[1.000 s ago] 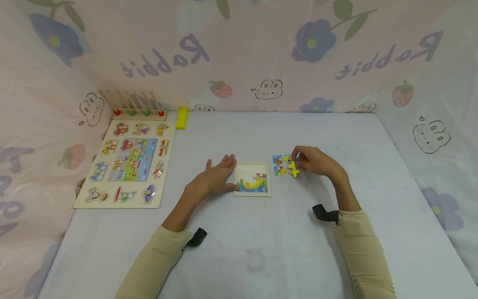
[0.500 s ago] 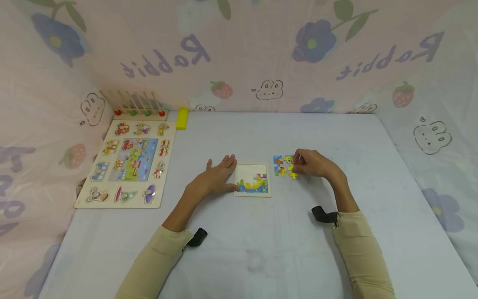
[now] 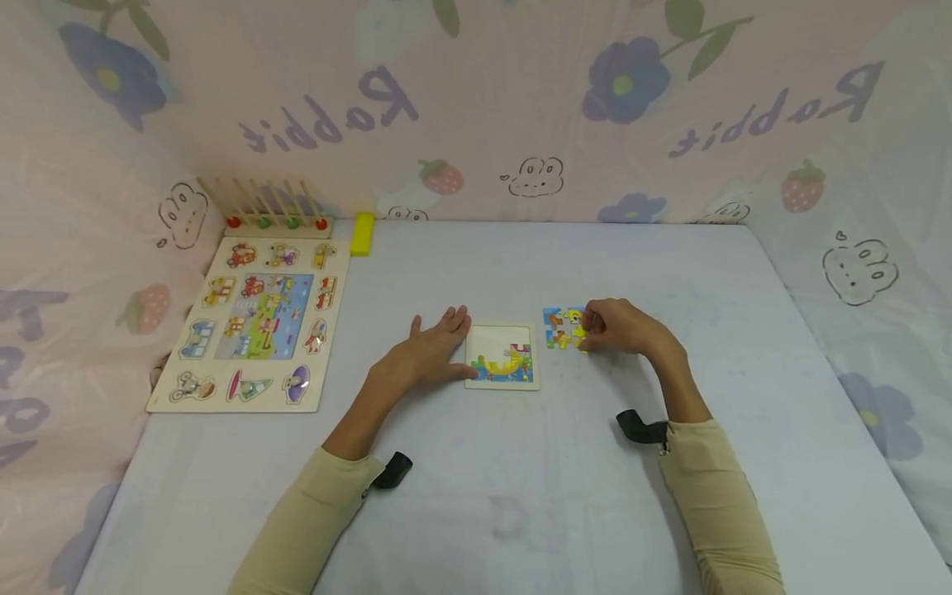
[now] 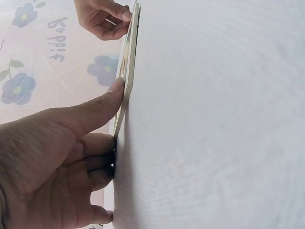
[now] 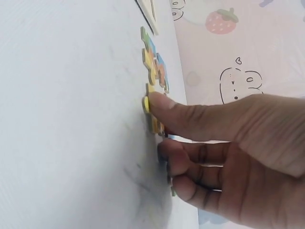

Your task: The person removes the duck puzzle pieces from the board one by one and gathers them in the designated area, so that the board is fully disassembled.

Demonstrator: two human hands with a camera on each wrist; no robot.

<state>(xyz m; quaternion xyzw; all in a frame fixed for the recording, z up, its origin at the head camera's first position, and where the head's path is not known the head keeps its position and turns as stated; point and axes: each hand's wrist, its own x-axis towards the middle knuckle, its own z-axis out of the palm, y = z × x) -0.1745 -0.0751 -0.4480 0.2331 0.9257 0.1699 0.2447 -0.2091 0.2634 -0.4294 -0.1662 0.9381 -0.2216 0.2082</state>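
Centrally, a small square tray (image 3: pixel 497 340) lies on a pale, cloth-covered surface (image 3: pixel 506 471). Colourful pieces (image 3: pixel 502 377) fill the bottom of the tray and climb its right side; the rest of its base shows cream.

A person's left hand (image 3: pixel 422 357) is at the tray's left side. Its grip is spread wide, with the thumb on the rim near the lower left corner and the fingers reaching along toward the upper left corner; it is not closed round anything.

Just right of the tray, on the surface, sits a cluster of loose pieces (image 3: pixel 552 318) in blue, orange and yellow. The right hand (image 3: pixel 628 325) comes to this cluster from its right. Its grip is nearly closed, the thumb on the near side of a yellow piece and curled fingers at the far side. Whether any piece is raised cannot be told.

Well to the left of the tray lies a larger picture board (image 3: pixel 299 352) with vehicle shapes. Behind that, farther from the tray, stands a peg rack (image 3: pixel 278 233) with red and green beads, and beside the rack a yellow block (image 3: pixel 361 235).
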